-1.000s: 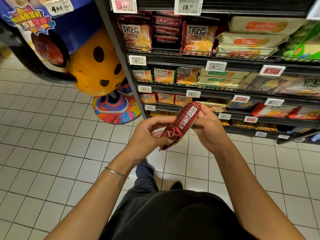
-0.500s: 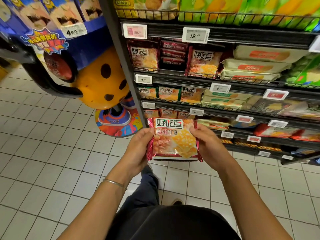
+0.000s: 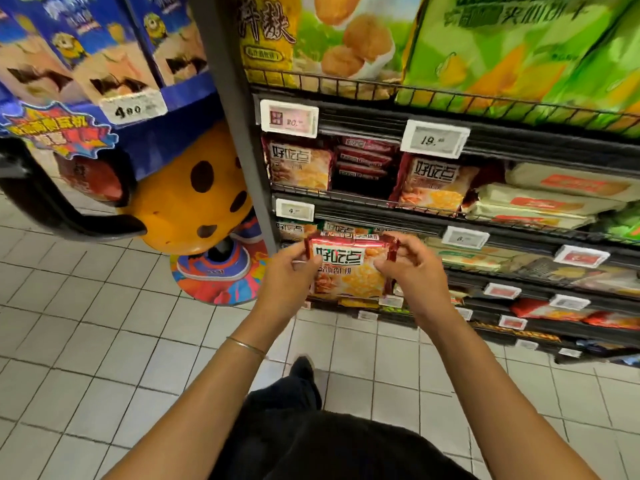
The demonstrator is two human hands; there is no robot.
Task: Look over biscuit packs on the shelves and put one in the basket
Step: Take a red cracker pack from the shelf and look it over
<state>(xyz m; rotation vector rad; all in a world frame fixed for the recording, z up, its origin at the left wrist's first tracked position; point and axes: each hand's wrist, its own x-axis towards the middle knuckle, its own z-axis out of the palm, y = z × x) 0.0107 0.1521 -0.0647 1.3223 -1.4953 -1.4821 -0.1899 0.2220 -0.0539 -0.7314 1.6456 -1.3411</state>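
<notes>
Biscuit pack (image 3: 349, 268) upright, face toward camera, pinched by both hands

Left hand (image 3: 289, 271), right hand (image 3: 412, 271) pinching biscuit pack (image 3: 349, 268), shelves (image 3: 381, 202)

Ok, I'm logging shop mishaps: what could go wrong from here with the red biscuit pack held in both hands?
The left hand and right hand pinch the biscuit pack at its side edges; that grip might slip and drop it on the tiled floor. No basket is in view, so placing it may mean turning blind.
</notes>
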